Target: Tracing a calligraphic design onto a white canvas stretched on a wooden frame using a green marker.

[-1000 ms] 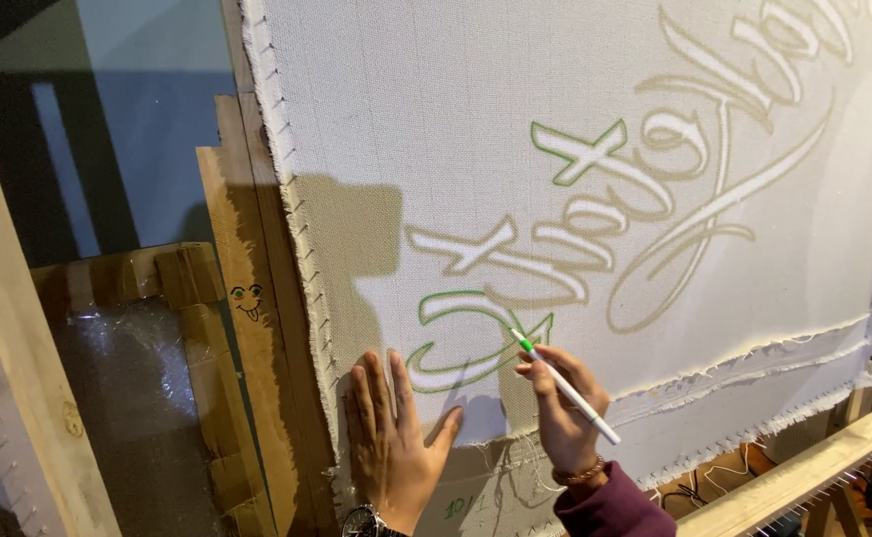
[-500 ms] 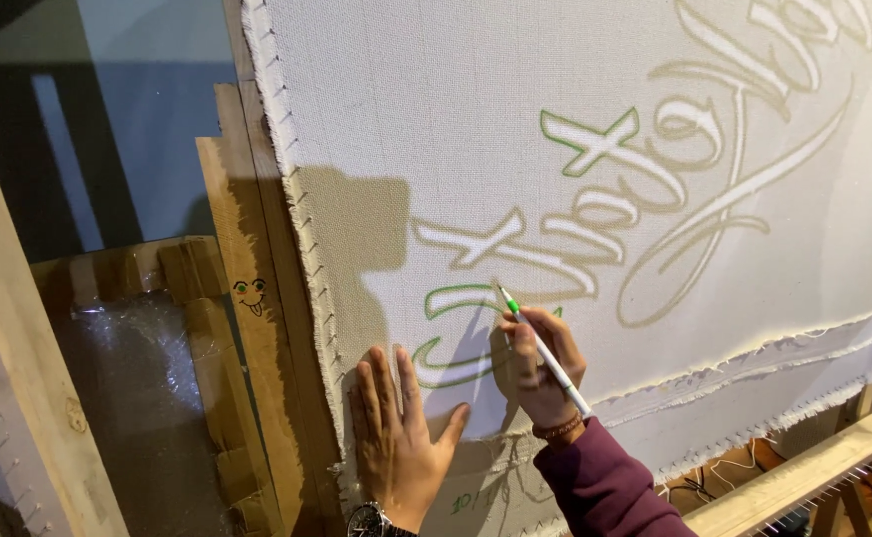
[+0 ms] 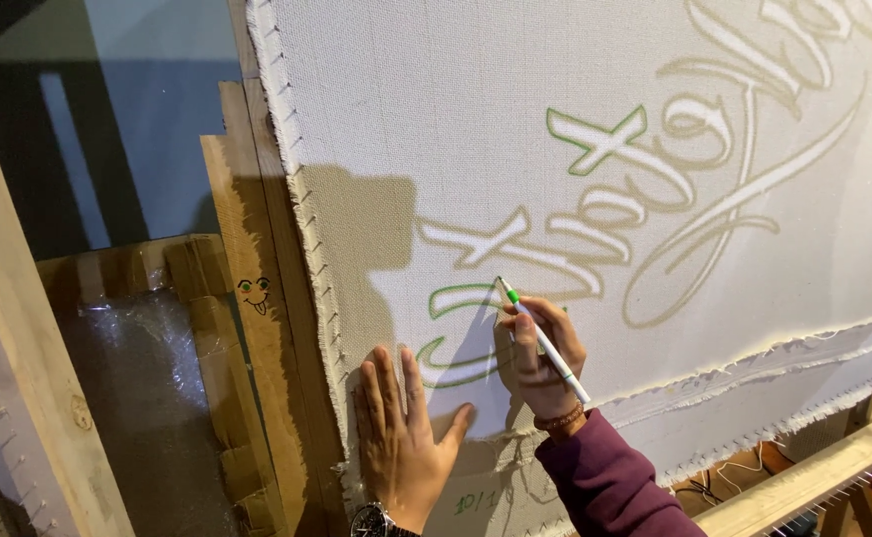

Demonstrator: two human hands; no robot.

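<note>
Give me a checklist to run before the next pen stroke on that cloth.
1. Pen grip: ok, right hand holds the green-tipped pen in its fingers.
2. Tip placement: ok, tip sits at the green outline on the projected lettering.
3. Cloth steadied: ok, left hand lies flat on the cloth.
4. Cloth fastened at the wooden frame: ok, edge pinned along it.
5. Pattern visibility: not ok, a shadow covers part of the lettering near the hands.
6. Ink left: cannot tell.
</note>
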